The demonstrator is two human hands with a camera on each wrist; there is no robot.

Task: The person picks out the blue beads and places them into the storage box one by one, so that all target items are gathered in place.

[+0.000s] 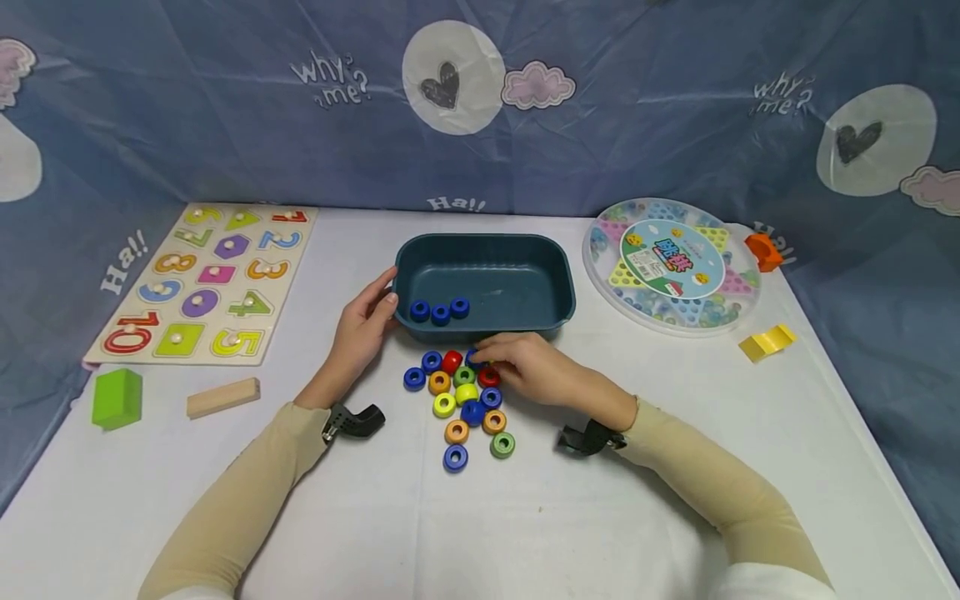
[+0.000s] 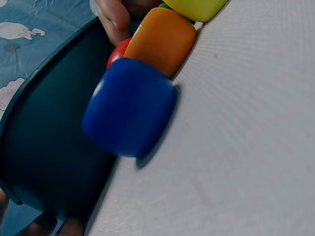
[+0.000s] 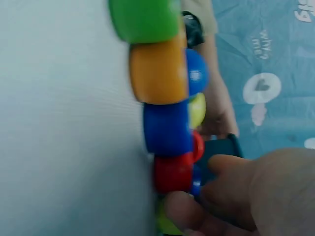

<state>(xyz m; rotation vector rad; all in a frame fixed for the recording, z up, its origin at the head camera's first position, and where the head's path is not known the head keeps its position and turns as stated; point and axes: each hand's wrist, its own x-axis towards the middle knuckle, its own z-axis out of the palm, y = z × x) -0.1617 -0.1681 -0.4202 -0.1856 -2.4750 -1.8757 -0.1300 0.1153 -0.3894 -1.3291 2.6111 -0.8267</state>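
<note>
A dark teal plastic bin has three blue beads in its front left part. My left hand grips the bin's left end, thumb at the rim; its fingertips show at the bin's wall in the left wrist view. In front of the bin lies a cluster of ring-shaped beads in blue, orange, yellow, green and red, including an orange bead and a red bead. My right hand reaches over the cluster's far right side, its fingertips pinching a blue bead, which they partly hide.
A wooden number puzzle board, a green block and a wooden stick block lie at left. To the right are a round Chinese checkers case, an orange block and a yellow wavy block. Patterned blue cloth stands behind.
</note>
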